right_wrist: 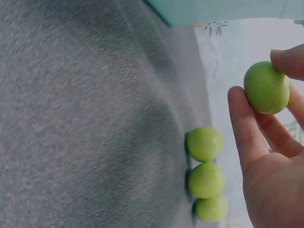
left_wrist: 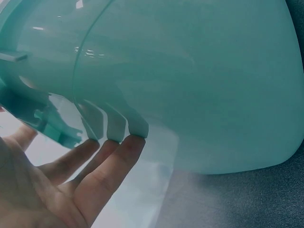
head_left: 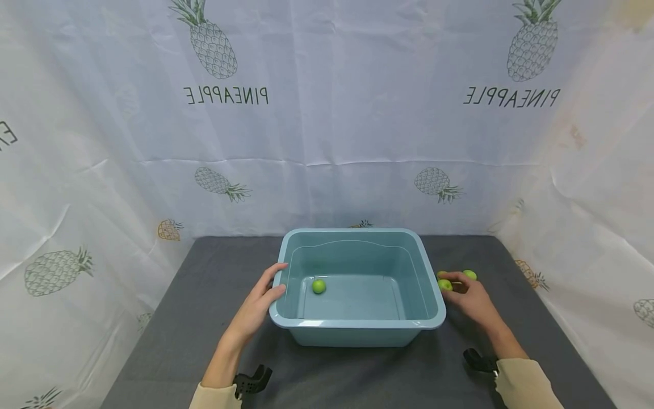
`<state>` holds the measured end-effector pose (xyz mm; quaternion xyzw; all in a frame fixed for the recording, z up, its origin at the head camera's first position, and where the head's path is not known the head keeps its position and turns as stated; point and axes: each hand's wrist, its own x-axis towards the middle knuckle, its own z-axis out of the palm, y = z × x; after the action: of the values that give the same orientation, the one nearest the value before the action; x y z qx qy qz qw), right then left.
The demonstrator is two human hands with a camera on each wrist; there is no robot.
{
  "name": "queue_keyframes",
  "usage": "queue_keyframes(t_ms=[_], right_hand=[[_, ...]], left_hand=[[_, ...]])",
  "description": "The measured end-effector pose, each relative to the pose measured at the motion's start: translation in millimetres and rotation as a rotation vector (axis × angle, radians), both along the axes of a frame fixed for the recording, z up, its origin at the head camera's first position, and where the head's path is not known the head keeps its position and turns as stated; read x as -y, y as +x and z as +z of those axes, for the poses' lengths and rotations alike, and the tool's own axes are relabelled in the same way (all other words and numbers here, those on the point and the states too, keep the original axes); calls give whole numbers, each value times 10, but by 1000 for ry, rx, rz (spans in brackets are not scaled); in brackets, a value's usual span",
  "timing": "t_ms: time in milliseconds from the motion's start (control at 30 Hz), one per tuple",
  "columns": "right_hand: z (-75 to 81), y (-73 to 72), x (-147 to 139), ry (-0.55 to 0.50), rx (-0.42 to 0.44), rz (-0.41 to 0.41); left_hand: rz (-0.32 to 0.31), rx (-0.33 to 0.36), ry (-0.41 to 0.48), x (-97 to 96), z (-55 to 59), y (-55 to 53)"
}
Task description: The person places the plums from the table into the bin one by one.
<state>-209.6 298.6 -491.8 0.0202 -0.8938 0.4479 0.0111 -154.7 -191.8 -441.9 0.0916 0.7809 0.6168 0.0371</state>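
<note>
**Light, Even Pinch**

Head: left hand (head_left: 254,307) at nine o'clock on the basin (head_left: 357,324), green fruit (head_left: 319,286) inside, right hand (head_left: 471,299) outside at three.

Left wrist: straight fingers (left_wrist: 110,172) touch the wall (left_wrist: 209,95).

Right wrist: thumb and fingers pinch another fruit (right_wrist: 265,90), three more fruits (right_wrist: 206,180) at seven o'clock. I advise gentle pressure against slipping.

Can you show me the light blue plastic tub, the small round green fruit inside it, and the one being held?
Light blue plastic tub (head_left: 357,324), head view: middle of near rim.
Small round green fruit (head_left: 319,286) in the tub, head view: visible middle.
Held green fruit (right_wrist: 264,90), right wrist view: middle of visible side.
</note>
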Motion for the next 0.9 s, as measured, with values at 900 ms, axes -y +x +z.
queue_keyframes(t_ms=[900], right_hand=[[460,64,88,-92,-98,39]], left_hand=[[-9,2,-13,-15,16,2]])
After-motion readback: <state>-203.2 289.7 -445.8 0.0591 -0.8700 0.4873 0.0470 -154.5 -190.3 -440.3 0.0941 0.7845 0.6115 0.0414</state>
